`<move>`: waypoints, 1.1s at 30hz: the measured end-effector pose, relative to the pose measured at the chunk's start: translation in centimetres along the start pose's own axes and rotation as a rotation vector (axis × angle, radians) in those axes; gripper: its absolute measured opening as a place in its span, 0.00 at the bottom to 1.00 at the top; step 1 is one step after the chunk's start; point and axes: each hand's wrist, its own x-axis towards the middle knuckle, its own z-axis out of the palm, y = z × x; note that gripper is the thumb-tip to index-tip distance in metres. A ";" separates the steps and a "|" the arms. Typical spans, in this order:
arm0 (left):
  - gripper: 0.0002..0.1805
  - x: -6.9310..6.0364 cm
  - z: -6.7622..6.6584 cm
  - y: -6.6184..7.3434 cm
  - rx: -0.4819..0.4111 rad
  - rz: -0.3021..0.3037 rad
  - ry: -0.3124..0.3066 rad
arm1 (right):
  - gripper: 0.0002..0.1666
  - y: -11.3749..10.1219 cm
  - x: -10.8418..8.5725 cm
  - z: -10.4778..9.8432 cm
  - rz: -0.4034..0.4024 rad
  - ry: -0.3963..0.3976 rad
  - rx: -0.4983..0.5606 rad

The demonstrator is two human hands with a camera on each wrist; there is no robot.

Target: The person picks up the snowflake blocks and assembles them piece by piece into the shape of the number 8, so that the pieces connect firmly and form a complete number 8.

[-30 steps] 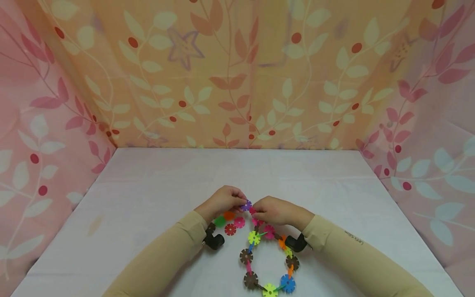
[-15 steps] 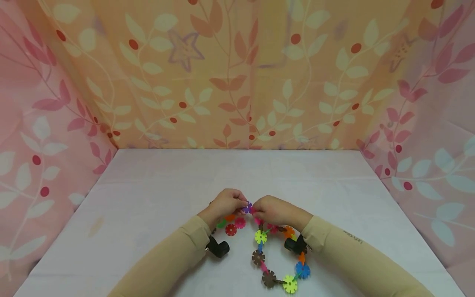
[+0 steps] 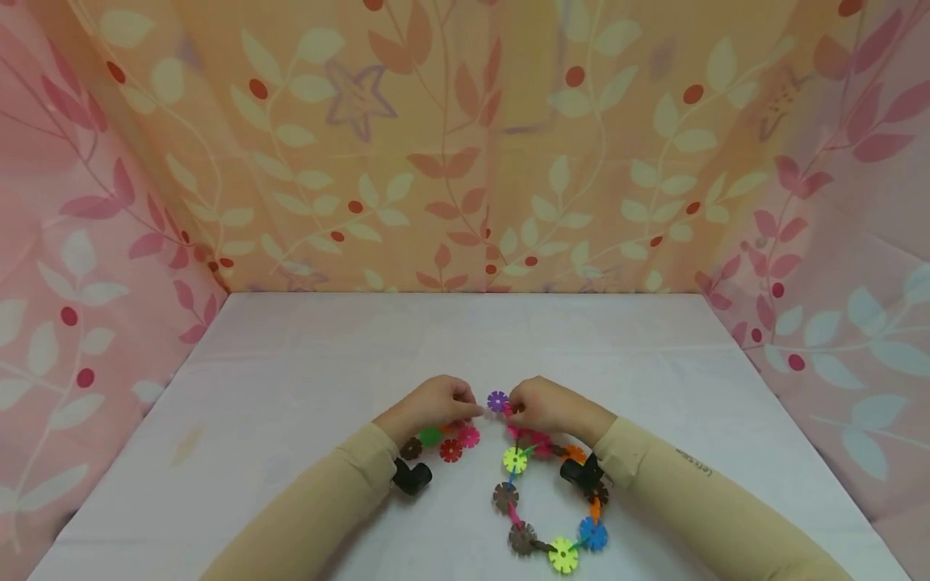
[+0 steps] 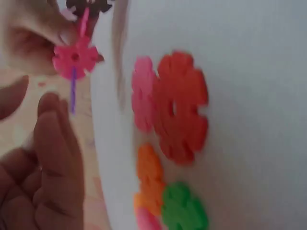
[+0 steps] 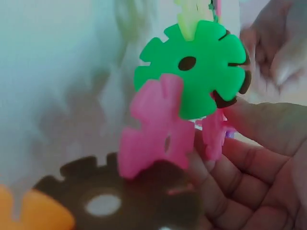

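Note:
My right hand (image 3: 552,403) pinches the end of a chain of notched plastic discs. A purple disc (image 3: 497,401) sticks out past its fingertips, slotted into a pink disc (image 4: 75,58). Below, the chain forms a loop on the table, with a yellow disc (image 3: 563,555) and a blue disc (image 3: 592,533) near its bottom. In the right wrist view, a green disc (image 5: 192,91) of the chain partly covers the fingers. My left hand (image 3: 436,405) hovers left of the purple disc, apart from it; thumb and fingers stand apart with nothing between them in the left wrist view.
Loose discs lie under and beside the left hand: a red disc (image 3: 450,450), a pink disc (image 3: 469,437), a green disc (image 3: 430,436) and a brown disc (image 3: 411,449). A white cloth (image 3: 320,339) covers the table. Patterned curtains surround it on three sides.
My left hand has let go of the purple disc and drawn slightly left. The looped chain has shifted right, still held by the right hand.

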 end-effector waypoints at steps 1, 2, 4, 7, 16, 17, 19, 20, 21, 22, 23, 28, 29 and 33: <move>0.14 -0.4 0.4 0.3 0.065 0.024 -0.029 | 0.08 0.2 0.0 0.0 0.023 0.004 0.000; 0.15 -0.8 0.8 0.6 0.137 0.053 -0.055 | 0.07 0.3 0.0 -0.1 0.047 0.008 -0.002; 0.18 -1.7 1.9 1.3 0.246 0.104 -0.100 | 0.12 0.6 0.1 -0.2 0.074 0.009 0.000; 0.19 -2.9 3.7 2.2 0.370 0.150 -0.128 | 0.21 0.9 0.0 -0.3 0.082 -0.009 -0.016; 0.18 -4.4 6.1 4.1 0.544 0.112 -0.136 | 0.24 1.5 -0.3 -0.8 0.127 -0.064 -0.057; 0.16 -4.4 6.1 4.2 0.549 0.115 -0.136 | 0.24 1.6 -0.4 -0.9 0.134 -0.066 -0.049; 0.13 -4.3 5.9 4.2 0.559 0.121 -0.138 | 0.23 1.8 -0.5 -1.0 0.136 -0.058 -0.034; 0.12 -4.3 5.8 4.2 0.571 0.126 -0.138 | 0.23 1.8 -0.5 -1.1 0.134 -0.052 -0.029; 0.12 -4.2 5.7 4.1 0.573 0.125 -0.138 | 0.23 1.9 -0.5 -1.1 0.128 -0.047 -0.025; 0.12 -4.2 5.5 4.0 0.577 0.120 -0.139 | 0.22 1.9 -0.5 -1.1 0.120 -0.036 -0.022; 0.11 -4.2 5.3 3.9 0.573 0.111 -0.140 | 0.22 2.0 -0.4 -1.1 0.110 -0.022 -0.019; 0.12 -3.5 2.9 3.4 0.569 0.080 -0.128 | 0.24 2.4 0.0 -0.8 0.096 0.056 0.045; 0.11 -3.2 2.0 3.1 0.567 0.072 -0.107 | 0.26 2.5 0.2 -0.8 0.104 0.062 0.065; 0.05 -1.9 -1.4 1.4 0.587 0.006 0.042 | 0.28 2.3 0.5 -0.5 0.144 0.059 0.128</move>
